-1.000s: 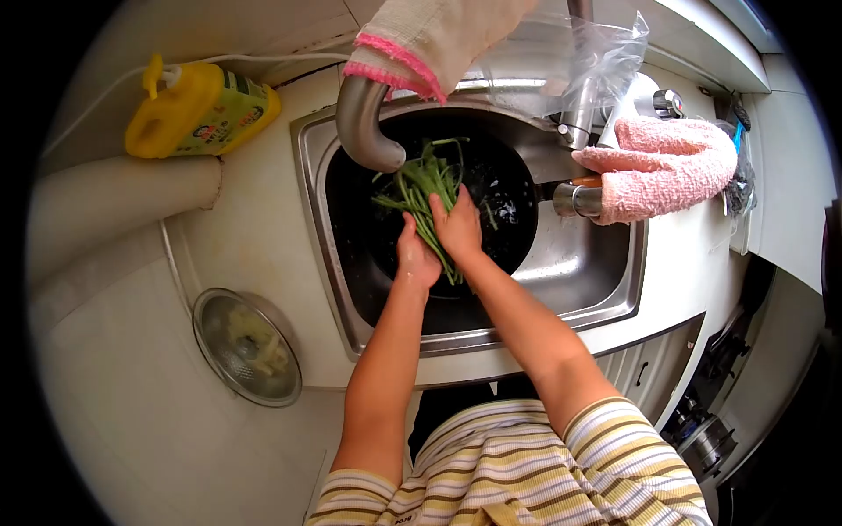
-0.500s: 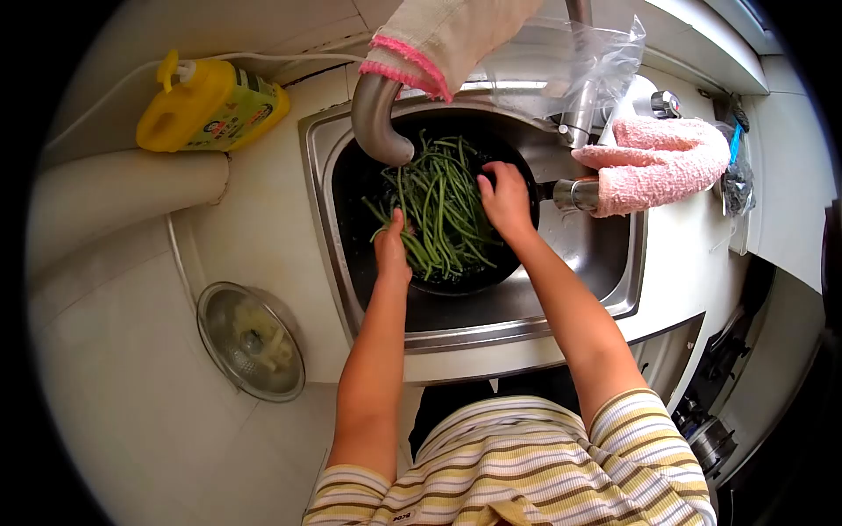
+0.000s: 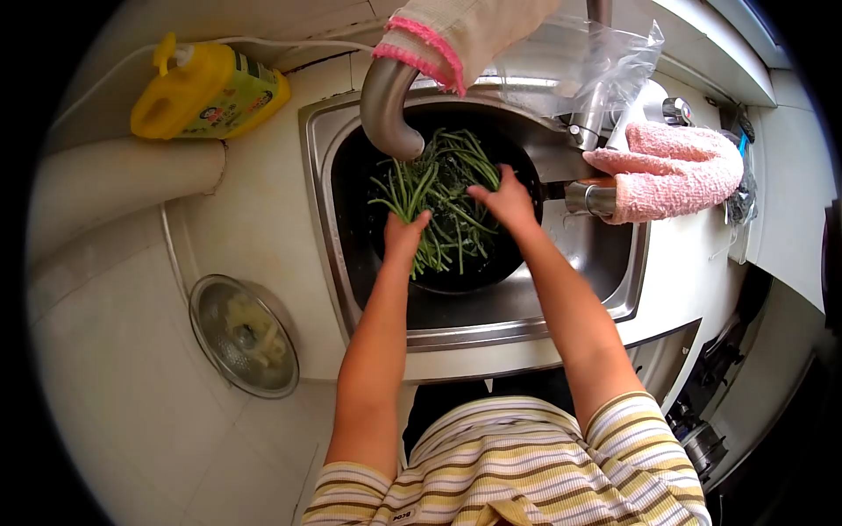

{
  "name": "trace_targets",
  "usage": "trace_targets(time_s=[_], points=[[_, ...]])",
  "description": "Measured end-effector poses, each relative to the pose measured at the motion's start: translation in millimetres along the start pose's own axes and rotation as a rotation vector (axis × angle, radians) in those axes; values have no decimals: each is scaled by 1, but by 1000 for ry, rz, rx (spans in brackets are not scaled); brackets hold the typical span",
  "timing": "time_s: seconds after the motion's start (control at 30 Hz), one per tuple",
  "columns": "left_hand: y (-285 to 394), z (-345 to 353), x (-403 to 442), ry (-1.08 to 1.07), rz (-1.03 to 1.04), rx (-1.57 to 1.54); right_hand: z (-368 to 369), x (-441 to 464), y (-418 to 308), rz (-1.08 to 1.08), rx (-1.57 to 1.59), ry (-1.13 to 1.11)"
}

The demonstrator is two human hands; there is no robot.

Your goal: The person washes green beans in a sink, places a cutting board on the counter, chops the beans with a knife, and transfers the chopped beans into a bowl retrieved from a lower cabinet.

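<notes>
Long green beans (image 3: pixel 452 210) lie spread in water in a black pan (image 3: pixel 351 206) that sits in the steel sink. On the left side of the pan my left hand (image 3: pixel 405 235) is closed round some of the beans, its thumb showing. My right hand (image 3: pixel 509 200) is at the pan's right side, thumb and fingers apart, touching the beans at their right edge. The steel faucet spout (image 3: pixel 386 110) hangs over the pan's upper left, partly wrapped in a beige cloth with a pink edge (image 3: pixel 447 44).
A yellow bottle (image 3: pixel 210 92) stands at the back left. A steel strainer bowl (image 3: pixel 246 336) with pale pieces is at the left. Pink cloth (image 3: pixel 671 171) covers the pan handle, extending right over the sink edge (image 3: pixel 636 289). A clear plastic bag (image 3: pixel 605 61) hangs behind.
The beans went from a tight bunch between both hands to a loose spread in the pan. My hands moved apart, then my left hand closed on some beans.
</notes>
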State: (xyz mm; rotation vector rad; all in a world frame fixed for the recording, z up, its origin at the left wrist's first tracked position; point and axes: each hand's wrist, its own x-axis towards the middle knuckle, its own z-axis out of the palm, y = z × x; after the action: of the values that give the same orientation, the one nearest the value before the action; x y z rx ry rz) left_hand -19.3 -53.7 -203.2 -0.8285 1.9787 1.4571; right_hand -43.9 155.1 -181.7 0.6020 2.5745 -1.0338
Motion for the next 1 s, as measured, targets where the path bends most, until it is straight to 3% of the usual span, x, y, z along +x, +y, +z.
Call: trace_targets(time_s=[0.07,0.1,0.13,0.17,0.2,0.27,0.3,0.33,0.4,0.43,0.47,0.53,0.6,0.67,0.7,0.73,0.8,0.87,0.97,1.0], points=[[3,15,-2,-10,66,64,14,-23,-21,104,-324,-175],[7,26,0,23,-2,316,33,-22,-10,43,-387,-208],[7,31,4,59,-75,568,40,-18,-5,-33,-345,-224],[-1,29,8,82,67,585,45,-11,3,-57,-319,-217],[-5,25,10,77,57,583,44,-5,11,-75,-297,-218],[-9,9,19,52,-131,151,22,6,12,12,-151,-176],[-2,-5,8,-95,-93,-126,6,11,10,32,-124,-270],[3,-4,5,-96,-99,-128,0,9,10,68,-66,-197],[13,5,4,67,-343,-195,16,6,5,186,165,-68],[-10,5,24,-297,-406,-609,31,0,-5,268,392,-147],[0,11,21,-301,-393,-607,45,-7,-19,342,623,-223],[15,31,-2,-137,-362,-540,63,-28,-42,242,595,-196],[-6,33,2,-376,-227,-999,65,-56,-58,121,446,-121],[-39,27,19,-765,-220,-1229,66,-85,-66,-57,123,86],[12,24,-23,-572,-282,-1135,55,-89,-75,-26,80,104],[15,23,-29,-576,-280,-1129,48,-90,-80,3,38,121],[17,20,-38,-314,-219,-1021,40,-78,-75,-21,67,119],[19,10,-41,-357,-232,-1033,33,-51,-56,-49,202,62],[23,0,-42,-179,-56,-584,22,-17,-17,-110,189,86],[21,0,-37,-175,-57,-591,17,-13,-11,-133,169,120]])
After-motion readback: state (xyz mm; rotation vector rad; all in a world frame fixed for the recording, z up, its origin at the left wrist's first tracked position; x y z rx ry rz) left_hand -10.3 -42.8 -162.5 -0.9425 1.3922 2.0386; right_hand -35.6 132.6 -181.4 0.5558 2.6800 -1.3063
